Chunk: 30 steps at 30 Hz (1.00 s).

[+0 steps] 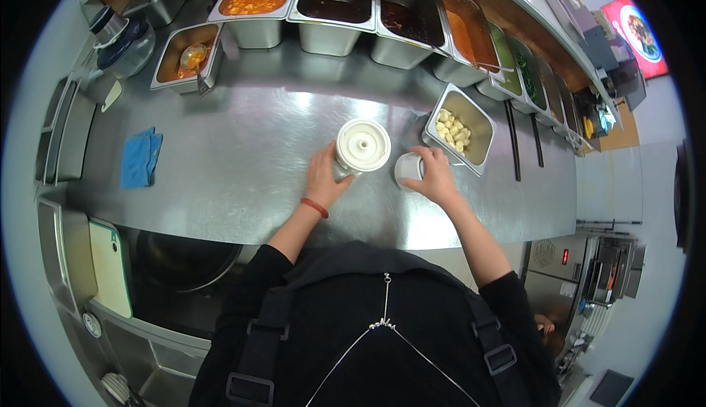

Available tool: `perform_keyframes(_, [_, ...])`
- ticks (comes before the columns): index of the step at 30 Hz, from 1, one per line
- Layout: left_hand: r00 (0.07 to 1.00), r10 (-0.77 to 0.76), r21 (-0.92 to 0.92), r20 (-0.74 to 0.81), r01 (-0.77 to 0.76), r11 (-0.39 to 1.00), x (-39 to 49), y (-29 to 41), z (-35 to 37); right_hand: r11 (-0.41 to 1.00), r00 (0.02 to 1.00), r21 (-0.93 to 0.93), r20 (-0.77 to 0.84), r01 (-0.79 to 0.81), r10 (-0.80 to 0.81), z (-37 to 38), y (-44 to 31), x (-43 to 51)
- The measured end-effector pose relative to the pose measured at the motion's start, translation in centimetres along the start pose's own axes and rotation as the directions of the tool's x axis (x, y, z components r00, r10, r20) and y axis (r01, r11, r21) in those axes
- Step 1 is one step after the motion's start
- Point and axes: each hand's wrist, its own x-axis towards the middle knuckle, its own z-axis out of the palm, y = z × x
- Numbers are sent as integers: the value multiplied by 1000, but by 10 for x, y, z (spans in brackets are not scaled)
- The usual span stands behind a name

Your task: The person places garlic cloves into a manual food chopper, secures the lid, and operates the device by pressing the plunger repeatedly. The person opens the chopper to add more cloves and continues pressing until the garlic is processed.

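My left hand [324, 175] is curled around the side of a clear container with a round white lid [364, 145], which has a small hub at its centre. To its right, my right hand [434, 176] grips a white and grey cylindrical piece [408, 171] that bears small writing, thumb below and fingers over its top; it may be the motor head of a chopper. Just beyond that hand, a steel pan [479, 126] of peeled garlic cloves [453, 130] stands tilted on the steel worktop [248, 159].
Steel pans of sauces [331, 39] line the back edge. A smaller pan [165, 70] with a ladle [194, 57] stands back left, near a blender jug [129, 48]. A blue cloth [140, 159] lies left; black chopsticks [513, 142] lie right. A wok [187, 258] sits below the front edge.
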Motion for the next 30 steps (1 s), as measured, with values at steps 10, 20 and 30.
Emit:
perform_keyframes(10, [999, 0, 21, -34, 1, 1000, 0, 5, -1, 917, 919, 105, -134, 384, -370, -49, -80, 30])
perform_keyframes(20, [999, -19, -60, -37, 17, 998, -1, 11, 0, 877, 889, -159, 12, 453, -457, -29, -102, 51])
perform_keyframes(30, [988, 39, -190, -151, -68, 979, 24, 32, 4, 715, 756, -250, 159, 653, -635, -40, -97, 56])
